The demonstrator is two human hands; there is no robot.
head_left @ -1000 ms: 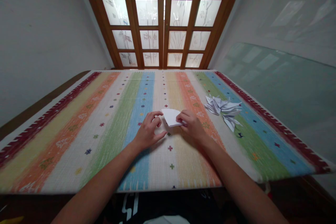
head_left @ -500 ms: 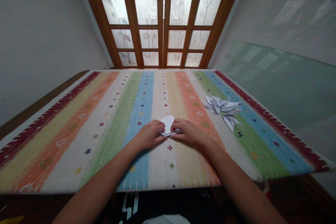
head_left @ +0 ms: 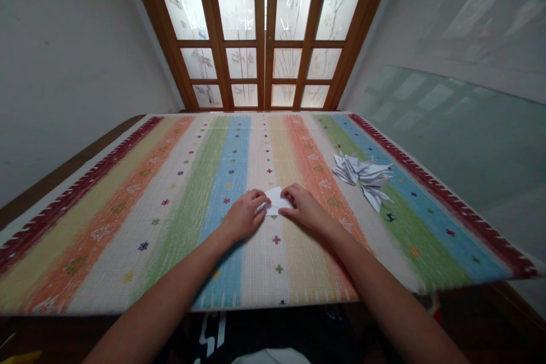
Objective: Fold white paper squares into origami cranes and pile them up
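Note:
A small piece of folded white paper point(head_left: 276, 200) lies on the striped tablecloth in front of me. My left hand point(head_left: 247, 213) grips its left side, thumb and fingers pinched together. At the right side, my right hand point(head_left: 305, 206) has its thumb and fingertips on the paper, bent around its edge. The fingers cover both ends of the sheet; its middle and a fold line show between them.
Several folded white paper shapes point(head_left: 362, 176) lie in a pile to the right. The striped tablecloth point(head_left: 179, 261) covers the table. A greenish glass panel point(head_left: 460, 131) leans along the right wall, and wooden doors with panes point(head_left: 264, 40) stand beyond the table.
The paper's near edge has flattened toward the table, and a fold line now shows. My right fingers have shifted slightly up and right; my left hand has moved slightly up.

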